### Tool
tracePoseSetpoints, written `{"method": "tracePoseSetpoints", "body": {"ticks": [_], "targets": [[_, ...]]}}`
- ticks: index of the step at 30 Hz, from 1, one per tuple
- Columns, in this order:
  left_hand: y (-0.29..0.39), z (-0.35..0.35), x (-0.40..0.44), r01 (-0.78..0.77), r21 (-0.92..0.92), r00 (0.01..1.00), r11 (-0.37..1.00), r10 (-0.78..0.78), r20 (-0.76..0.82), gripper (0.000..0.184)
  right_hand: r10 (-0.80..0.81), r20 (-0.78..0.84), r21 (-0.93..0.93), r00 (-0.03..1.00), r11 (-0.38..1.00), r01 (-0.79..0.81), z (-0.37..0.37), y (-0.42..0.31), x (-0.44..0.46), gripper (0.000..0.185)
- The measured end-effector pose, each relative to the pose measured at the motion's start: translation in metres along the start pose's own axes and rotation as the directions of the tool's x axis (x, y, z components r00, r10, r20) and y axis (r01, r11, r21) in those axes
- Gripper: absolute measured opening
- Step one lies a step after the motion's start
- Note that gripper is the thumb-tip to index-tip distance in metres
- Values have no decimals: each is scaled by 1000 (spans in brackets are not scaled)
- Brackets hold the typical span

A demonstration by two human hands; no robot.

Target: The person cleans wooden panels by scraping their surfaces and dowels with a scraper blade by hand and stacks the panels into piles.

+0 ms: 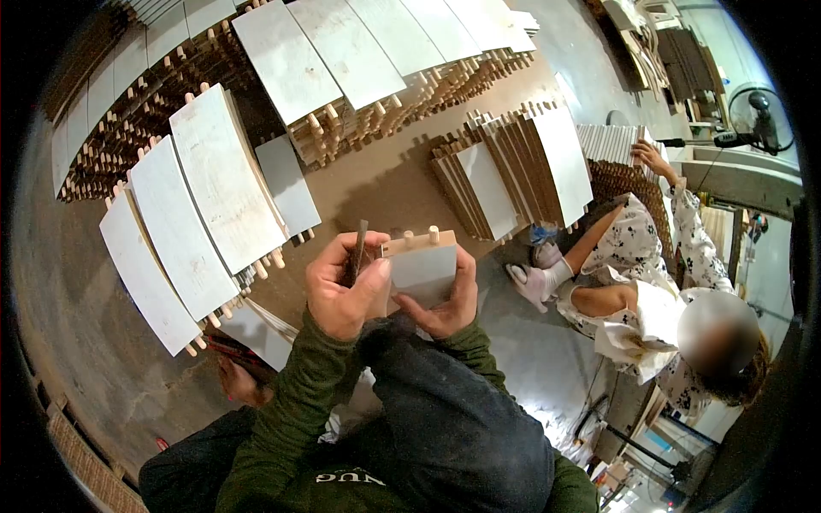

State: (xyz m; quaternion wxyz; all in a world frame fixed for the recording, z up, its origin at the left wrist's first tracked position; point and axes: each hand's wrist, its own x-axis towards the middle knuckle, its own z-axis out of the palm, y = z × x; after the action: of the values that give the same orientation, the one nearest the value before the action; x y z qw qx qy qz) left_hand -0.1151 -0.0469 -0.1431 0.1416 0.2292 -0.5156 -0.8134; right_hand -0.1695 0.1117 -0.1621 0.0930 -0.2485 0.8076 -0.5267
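My left hand is closed around a dark, flat, narrow metal tool, which points upward; its exact kind I cannot tell. The thumb of that hand rests at the left end of a small white-faced board. Two short wooden dowels stick up from the board's bare wood edge. My right hand grips the board at its right end, thumb across the lower face and fingers behind. The board is held tilted above my lap, and its back is hidden.
Stacks of white panels with dowels stand to the left, with more panel stacks ahead. Smaller board stacks stand ahead right. A seated co-worker on the right touches a pile of boards. A fan stands behind.
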Motion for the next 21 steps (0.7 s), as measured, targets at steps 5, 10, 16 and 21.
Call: {"method": "tracePoseSetpoints", "body": {"ticks": [5, 10, 16, 21], "targets": [[1, 3, 2, 58, 8, 997, 998, -57, -42, 21, 60, 49, 19, 997, 998, -61, 1, 5, -1, 79], [-10, -3, 3, 20, 6, 999, 1000, -20, -32, 20, 160, 102, 47, 982, 985, -165, 0, -2, 0, 78], [-16, -5, 4, 129, -7, 989, 992, -129, -72, 23, 338, -9, 122, 941, 934, -334, -10, 17, 10, 61], [-15, -14, 1, 160, 39, 987, 986, -160, 3, 31, 533, 49, 431, 845, 751, -499, -19, 19, 8, 40]]}}
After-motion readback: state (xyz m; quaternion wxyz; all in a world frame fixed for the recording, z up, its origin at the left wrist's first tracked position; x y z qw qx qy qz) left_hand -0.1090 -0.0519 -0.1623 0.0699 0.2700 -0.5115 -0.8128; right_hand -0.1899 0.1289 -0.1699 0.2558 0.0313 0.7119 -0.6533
